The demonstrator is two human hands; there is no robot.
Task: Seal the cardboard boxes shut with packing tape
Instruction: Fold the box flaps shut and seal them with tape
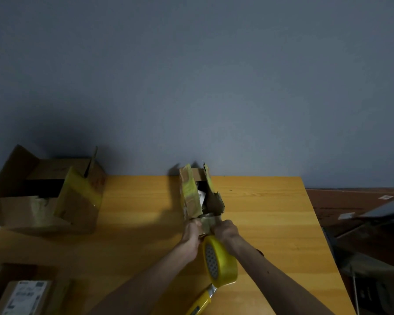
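Left forearm and right forearm bare, hands too: left hand, right hand. Small dark band at right forearm's outer edge, detail unclear.

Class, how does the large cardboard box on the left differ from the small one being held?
The large box is wide; the small box is narrow. The large box sits untouched; left hand and right hand grip the small box. Both have open, yellow-taped flaps.

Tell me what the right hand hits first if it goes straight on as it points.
Probably the near end of the small open brown cardboard box, directly ahead of the right hand; whether they already touch is unclear.
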